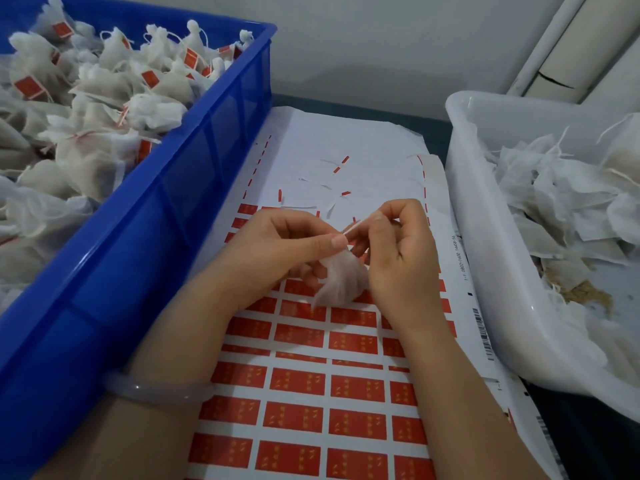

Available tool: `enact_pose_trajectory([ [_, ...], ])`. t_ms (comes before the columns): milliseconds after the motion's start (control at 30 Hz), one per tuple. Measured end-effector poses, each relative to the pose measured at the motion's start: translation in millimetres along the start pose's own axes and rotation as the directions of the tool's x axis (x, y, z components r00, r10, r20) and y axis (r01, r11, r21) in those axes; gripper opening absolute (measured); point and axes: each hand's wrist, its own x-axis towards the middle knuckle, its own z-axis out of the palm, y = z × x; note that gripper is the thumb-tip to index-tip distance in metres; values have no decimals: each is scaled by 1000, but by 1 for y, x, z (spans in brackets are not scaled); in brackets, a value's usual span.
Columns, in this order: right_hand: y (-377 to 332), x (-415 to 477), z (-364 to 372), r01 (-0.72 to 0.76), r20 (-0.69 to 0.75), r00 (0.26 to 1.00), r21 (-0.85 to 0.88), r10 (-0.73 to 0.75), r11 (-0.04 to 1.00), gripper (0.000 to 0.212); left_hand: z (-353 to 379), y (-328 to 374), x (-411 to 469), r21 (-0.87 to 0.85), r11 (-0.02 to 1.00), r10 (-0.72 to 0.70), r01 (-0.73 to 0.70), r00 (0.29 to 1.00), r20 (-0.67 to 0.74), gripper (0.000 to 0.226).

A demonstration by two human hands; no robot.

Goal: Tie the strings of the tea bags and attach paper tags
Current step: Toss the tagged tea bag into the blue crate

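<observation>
Tag sheet (311, 420) bottom centre, left hand (277, 247) and right hand (398, 251) mid-frame both pinching string (351, 228) above tea bag (341, 282), blue bin (156, 237) upper left, white bin (485, 271) right edge.

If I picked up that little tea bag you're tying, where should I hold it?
Probably pinch the tea bag at its gathered neck, coming from above: it is bunched narrow there, between the left hand and right hand, while the soft filled body bulges below.
</observation>
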Motion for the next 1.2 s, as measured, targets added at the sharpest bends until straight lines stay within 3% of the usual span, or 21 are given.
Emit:
enact_pose_trajectory([
  [67, -2, 1, 0, -64, -26, 998, 39, 65, 997, 17, 0, -1, 0, -19, 1000, -7, 7, 1000, -3, 11],
  [133, -4, 3, 0, -241, 3, 969, 252, 248, 937, 16, -1, -2, 1, -13, 1000, -9, 9, 1000, -6, 11],
  [233, -6, 8, 2, -454, 170, 869, 650, 465, 609, 20, 2, -5, 2, 128, 989, 79, -71, 996, -51, 21],
  [300, -8, 11, 1, -478, 239, 833, 766, 500, 430, 21, 6, -6, 2, 283, 943, 214, -178, 971, -104, 24],
  [400, -9, 13, 0, -473, 284, 810, 833, 512, 286, 27, 9, -6, 0, 490, 809, 427, -323, 897, -114, 19],
  [500, -9, 13, -2, -466, 281, 812, 839, 512, 279, 29, 10, -6, -1, 532, 760, 479, -373, 875, -71, 19],
  [667, -11, 15, -3, -375, 207, 854, 881, 477, 289, 27, 14, -6, -2, 290, 903, 355, -318, 931, -85, 8],
  [767, -12, 17, -4, -339, 201, 860, 912, 469, 232, 28, 14, -5, -2, 243, 930, 310, -277, 944, -112, 20],
  [867, -12, 17, -3, -349, 205, 856, 906, 475, 238, 28, 15, -3, 0, 198, 947, 291, -254, 940, -181, 12],
  [1100, -8, 17, -5, -370, 210, 824, 903, 526, 220, 26, 22, -6, -2, 273, 919, 353, -283, 900, -256, 23],
  [1200, -8, 17, -7, -370, 186, 846, 880, 500, 298, 24, 23, -5, -1, 194, 940, 325, -282, 913, -247, 23],
])
